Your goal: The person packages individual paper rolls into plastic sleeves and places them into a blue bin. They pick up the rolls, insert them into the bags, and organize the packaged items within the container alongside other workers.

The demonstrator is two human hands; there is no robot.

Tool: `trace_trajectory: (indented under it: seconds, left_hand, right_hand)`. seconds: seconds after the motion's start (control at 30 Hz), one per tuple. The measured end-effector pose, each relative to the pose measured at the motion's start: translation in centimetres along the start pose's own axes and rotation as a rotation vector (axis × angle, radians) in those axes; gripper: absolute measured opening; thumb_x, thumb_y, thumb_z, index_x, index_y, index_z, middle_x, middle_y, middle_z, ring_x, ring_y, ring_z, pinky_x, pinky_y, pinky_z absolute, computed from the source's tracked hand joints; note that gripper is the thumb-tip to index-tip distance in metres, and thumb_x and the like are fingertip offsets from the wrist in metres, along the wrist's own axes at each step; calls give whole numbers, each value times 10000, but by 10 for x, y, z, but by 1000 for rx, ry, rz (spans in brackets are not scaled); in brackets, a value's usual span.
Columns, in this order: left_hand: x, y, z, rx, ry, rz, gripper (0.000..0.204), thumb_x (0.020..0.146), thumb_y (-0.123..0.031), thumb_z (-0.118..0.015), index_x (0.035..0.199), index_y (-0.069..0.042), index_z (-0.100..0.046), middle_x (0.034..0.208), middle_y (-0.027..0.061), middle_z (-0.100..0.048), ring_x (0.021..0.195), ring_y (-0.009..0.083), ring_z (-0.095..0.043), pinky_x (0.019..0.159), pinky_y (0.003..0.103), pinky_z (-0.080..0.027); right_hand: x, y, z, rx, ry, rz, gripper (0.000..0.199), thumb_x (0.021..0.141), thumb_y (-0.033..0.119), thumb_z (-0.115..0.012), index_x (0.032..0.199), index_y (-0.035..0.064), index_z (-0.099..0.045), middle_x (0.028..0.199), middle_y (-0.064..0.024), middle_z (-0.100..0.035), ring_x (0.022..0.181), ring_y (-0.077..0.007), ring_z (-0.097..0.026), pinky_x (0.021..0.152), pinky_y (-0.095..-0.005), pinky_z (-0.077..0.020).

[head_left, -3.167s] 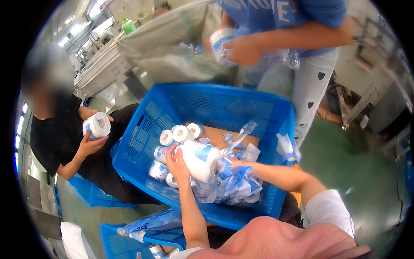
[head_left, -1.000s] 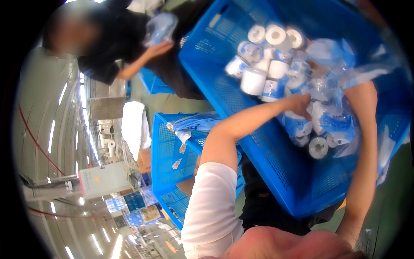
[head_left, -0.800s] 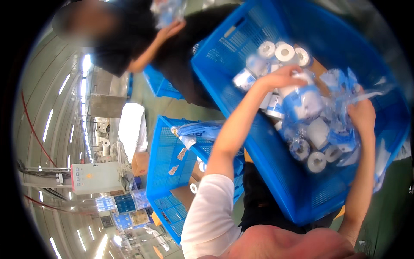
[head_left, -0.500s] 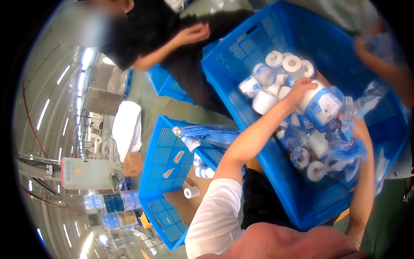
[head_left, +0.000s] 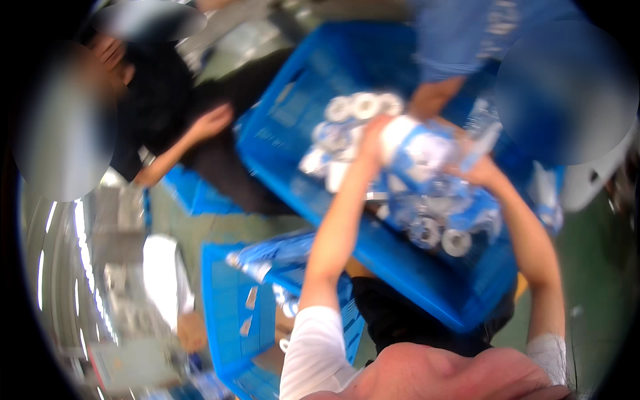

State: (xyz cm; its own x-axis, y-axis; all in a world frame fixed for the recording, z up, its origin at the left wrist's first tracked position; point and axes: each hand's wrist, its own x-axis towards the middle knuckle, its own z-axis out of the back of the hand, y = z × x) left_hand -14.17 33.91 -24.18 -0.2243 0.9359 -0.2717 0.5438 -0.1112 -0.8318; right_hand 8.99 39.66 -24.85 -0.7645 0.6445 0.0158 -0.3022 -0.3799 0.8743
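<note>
The picture is blurred by motion. My left hand (head_left: 375, 133) and my right hand (head_left: 481, 172) together hold a white roll in blue-and-white plastic wrap (head_left: 420, 145) above a large blue plastic crate (head_left: 287, 113). The crate holds several white rolls (head_left: 363, 107) standing on end at its far side and several wrapped ones (head_left: 433, 220) in a heap under my hands. My left hand grips the roll's left end. My right hand is at its right side, on the loose wrap.
A person in black (head_left: 160, 113) crouches at the left with a hand (head_left: 212, 122) near the crate's corner. Another person in a blue shirt (head_left: 467, 47) stands behind the crate, an arm (head_left: 430, 100) reaching in. A smaller blue crate (head_left: 230, 313) with wrappers lies lower left.
My head has swung, so the crate now sits higher and more central. My hands have lifted the wrapped roll up out of the heap, and a blue-shirted person's arm has come in behind.
</note>
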Motion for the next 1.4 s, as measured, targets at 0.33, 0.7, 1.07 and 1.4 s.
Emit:
trace_trajectory:
  seconds: [0.33, 0.7, 1.07, 1.4]
  left_hand:
    - [-4, -5, -9, 379, -261, -280, 118, 794, -71, -565, 883, -28, -499, 776, 99, -589, 622, 123, -559, 547, 238, -461]
    - [-46, 4, -61, 862, 30, -598, 124, 749, -45, -590, 859, -30, -535, 599, -10, -544, 520, 23, -430, 476, 190, -325]
    - [-45, -37, -48, 1108, -122, -608, 276, 795, -120, -561, 1060, -44, -534, 668, 26, -562, 603, 76, -521, 573, 217, -427]
    - [-22, -35, 7, 1269, -28, -298, 465, 850, -426, -447, 1020, -14, -582, 956, 89, -585, 878, 172, -535, 770, 246, -398]
  right_hand:
    - [-6, 11, -14, -192, -98, -7, 506, 628, 440, -685, 880, 11, -593, 850, -191, -591, 795, -305, -581, 708, -367, -454]
    - [8, -31, -69, 12, -12, -236, 394, 704, 380, -606, 817, 3, -607, 732, -169, -606, 692, -281, -580, 633, -340, -444]
    - [-1, -18, -77, -43, -38, 28, 369, 695, 375, -611, 673, 8, -588, 584, -129, -564, 534, -202, -537, 517, -323, -434]
    - [-13, 35, -36, -77, -137, -45, 419, 652, 351, -629, 751, -54, -587, 627, -187, -585, 575, -263, -591, 537, -351, -461]
